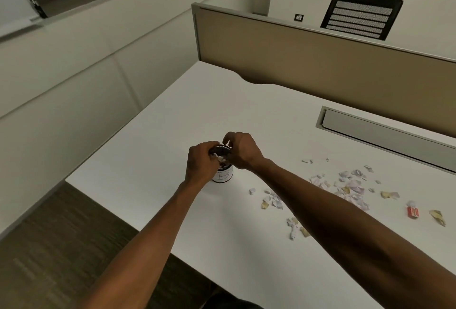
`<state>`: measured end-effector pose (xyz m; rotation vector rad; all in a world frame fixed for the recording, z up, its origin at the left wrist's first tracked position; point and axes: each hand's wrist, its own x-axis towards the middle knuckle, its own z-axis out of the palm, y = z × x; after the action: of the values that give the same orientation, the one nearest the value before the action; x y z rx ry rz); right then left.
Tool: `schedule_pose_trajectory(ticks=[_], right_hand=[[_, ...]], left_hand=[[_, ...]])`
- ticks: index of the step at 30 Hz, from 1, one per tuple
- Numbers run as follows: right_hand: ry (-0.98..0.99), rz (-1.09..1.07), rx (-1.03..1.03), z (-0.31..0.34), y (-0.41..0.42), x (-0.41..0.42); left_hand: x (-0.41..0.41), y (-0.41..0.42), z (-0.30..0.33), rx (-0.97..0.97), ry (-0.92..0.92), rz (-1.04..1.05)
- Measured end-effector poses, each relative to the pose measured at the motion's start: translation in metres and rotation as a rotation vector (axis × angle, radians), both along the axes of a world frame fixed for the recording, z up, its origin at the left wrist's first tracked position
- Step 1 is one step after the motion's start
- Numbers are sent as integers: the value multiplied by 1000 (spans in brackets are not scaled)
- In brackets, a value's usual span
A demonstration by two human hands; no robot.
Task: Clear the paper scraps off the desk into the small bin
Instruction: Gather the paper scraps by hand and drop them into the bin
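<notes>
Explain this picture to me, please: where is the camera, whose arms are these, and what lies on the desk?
A person wears the camera on the head, so it looks forward and down at that person's own bare arms. Both hands meet over a small white round bin with a dark rim on the white desk. The left hand pinches white paper bits at the rim. The right hand is curled at the rim; what it holds is unclear. Many torn paper scraps lie to the right, with a small orange-and-white piece.
</notes>
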<state>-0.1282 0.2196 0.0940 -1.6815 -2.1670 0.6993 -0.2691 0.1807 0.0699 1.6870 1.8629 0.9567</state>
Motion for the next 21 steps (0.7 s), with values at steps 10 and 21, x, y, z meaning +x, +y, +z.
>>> schedule_pose_trajectory(ticks=[10,21], right_hand=[[203,-91,105,-3,-33,41],[282,-487,10,-56,-144,182]], left_hand=[[24,-37,-2,204,0,-69],[131,-121,-50,45,5,-499]])
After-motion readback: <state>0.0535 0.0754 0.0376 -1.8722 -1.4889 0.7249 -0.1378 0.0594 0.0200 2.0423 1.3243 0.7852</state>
